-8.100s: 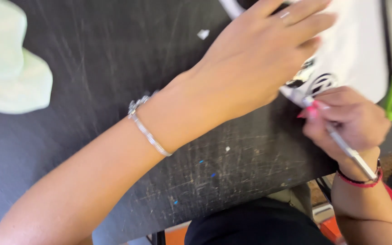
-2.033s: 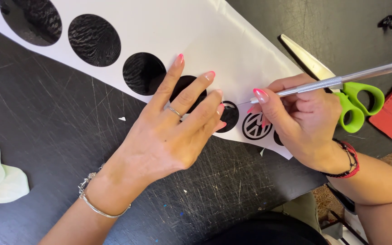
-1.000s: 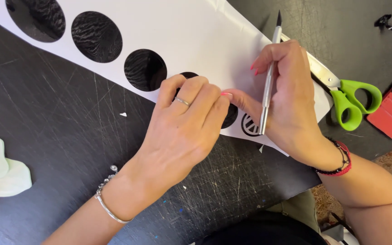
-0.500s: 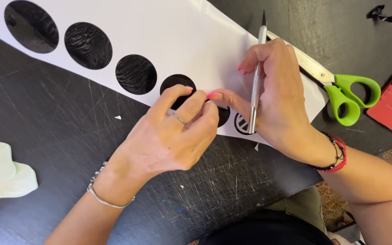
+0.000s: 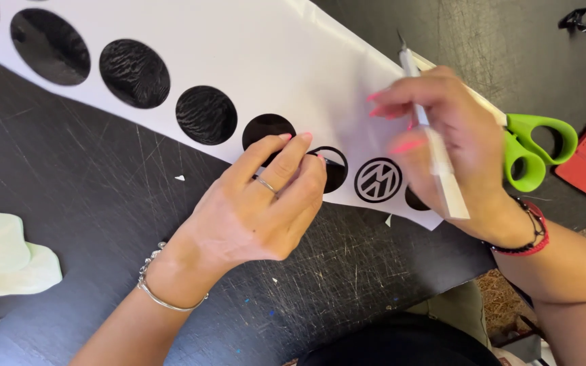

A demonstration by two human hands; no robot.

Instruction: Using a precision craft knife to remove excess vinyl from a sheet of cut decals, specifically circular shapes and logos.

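Weeding step, I judge — left hand (image 5: pixel 259 210) pinches black round vinyl sticker (image 5: pixel 330 166); right hand (image 5: pixel 456 149), at three o'clock, grips slim silver craft knife (image 5: pixel 432 146) — steady peeling comes next.

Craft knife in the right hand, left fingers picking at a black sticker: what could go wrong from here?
1. The craft knife in the right hand points its blade up and away, loosely gripped; it could slip or nick the white sheet.
2. The left hand pinches the edge of a black round sticker; the thin film might tear or stretch.
3. The scissors lie under the right wrist and could be knocked.
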